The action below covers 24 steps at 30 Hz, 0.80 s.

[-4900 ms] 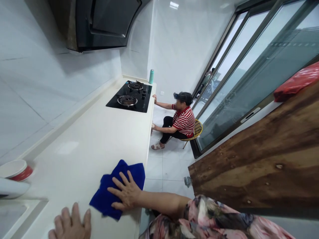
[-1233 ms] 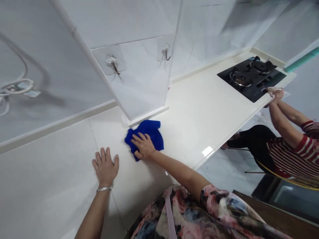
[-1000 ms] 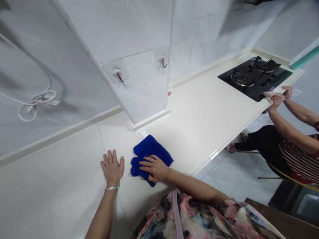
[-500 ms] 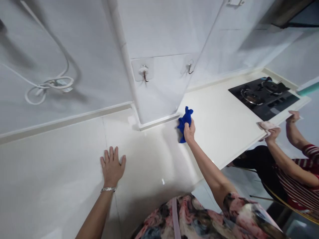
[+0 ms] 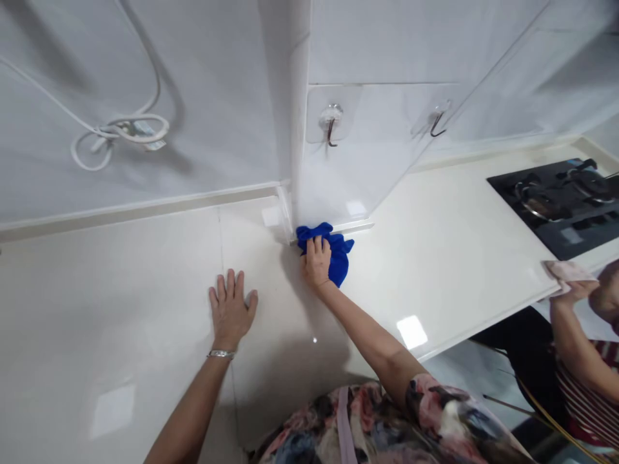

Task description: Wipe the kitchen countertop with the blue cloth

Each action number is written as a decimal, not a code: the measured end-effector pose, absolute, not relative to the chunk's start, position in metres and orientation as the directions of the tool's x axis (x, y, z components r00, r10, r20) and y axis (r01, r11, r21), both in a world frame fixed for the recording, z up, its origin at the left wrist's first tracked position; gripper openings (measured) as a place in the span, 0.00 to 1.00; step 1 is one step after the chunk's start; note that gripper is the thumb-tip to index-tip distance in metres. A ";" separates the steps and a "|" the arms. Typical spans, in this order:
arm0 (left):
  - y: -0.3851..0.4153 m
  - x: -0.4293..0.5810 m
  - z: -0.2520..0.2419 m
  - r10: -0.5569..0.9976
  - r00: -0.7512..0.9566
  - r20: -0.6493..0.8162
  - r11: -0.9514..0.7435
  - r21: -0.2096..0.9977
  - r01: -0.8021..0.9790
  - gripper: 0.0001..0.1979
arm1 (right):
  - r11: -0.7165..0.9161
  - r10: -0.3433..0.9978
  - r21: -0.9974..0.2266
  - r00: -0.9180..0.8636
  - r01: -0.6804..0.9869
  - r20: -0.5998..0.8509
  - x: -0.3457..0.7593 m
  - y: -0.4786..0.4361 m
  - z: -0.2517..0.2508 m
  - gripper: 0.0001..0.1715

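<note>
A crumpled blue cloth (image 5: 338, 261) is bunched under my right hand (image 5: 316, 263), whose fingers are curled over it. Cloth and hand press against the low ledge at the foot of the jutting wall corner, on the glossy cream countertop (image 5: 159, 277). To the left, my left hand (image 5: 233, 310) lies flat on the same countertop with its fingers spread, near a thin seam. A silver bracelet (image 5: 221, 354) circles that wrist. Part of the cloth is hidden beneath my right fingers.
Two hooks (image 5: 331, 125) are fixed to the wall corner above the cloth. A looped white cable (image 5: 120, 132) hangs at the left. On the right are a black gas hob (image 5: 556, 200) and a co-worker's hand (image 5: 575, 290) with a pale cloth (image 5: 565, 272) at the counter edge.
My right hand has moved the blue cloth leftward along the foot of the wall corner. My left hand stays flat on the counter. The camera view has shifted, and the co-worker's hands appear farther right.
</note>
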<state>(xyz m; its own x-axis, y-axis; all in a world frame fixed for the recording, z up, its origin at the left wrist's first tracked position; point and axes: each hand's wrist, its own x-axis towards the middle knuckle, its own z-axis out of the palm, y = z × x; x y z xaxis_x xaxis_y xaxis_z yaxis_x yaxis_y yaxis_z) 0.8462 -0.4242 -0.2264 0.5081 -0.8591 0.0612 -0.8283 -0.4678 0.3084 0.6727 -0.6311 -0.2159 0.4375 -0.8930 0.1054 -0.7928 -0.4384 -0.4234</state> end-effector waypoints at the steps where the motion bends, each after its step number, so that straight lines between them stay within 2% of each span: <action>1: -0.424 0.846 -0.226 -0.860 0.507 0.061 -0.466 0.311 -0.828 0.37 | -0.464 -0.876 -0.428 0.472 -0.775 0.097 0.679 -0.625 -0.215 0.41; 3: -0.425 0.846 -0.225 -0.860 0.506 0.067 -0.464 0.309 -0.830 0.37 | -0.542 -0.816 -0.424 0.576 -0.725 0.059 0.691 -0.614 -0.212 0.39; 7: -0.427 0.849 -0.224 -0.858 0.506 0.085 -0.466 0.287 -0.837 0.37 | -0.766 -0.552 -0.393 0.834 -0.508 -0.002 0.707 -0.584 -0.208 0.31; 13: -0.429 0.855 -0.222 -0.869 0.483 0.106 -0.444 0.263 -0.856 0.38 | -0.862 -0.423 -0.335 0.904 -0.379 0.065 0.665 -0.551 -0.210 0.34; 15: -0.433 0.856 -0.220 -0.868 0.488 0.091 -0.453 0.256 -0.854 0.39 | -0.844 -0.463 -0.337 0.884 -0.418 0.063 0.623 -0.550 -0.212 0.35; 19: -0.440 0.854 -0.212 -0.887 0.457 0.060 -0.429 0.254 -0.867 0.41 | -0.704 -0.664 -0.335 0.747 -0.626 -0.002 0.515 -0.549 -0.215 0.35; 24: -0.442 0.854 -0.211 -0.894 0.441 0.080 -0.416 0.219 -0.883 0.42 | -0.403 -0.899 -0.188 0.426 -0.896 -0.104 0.384 -0.564 -0.216 0.36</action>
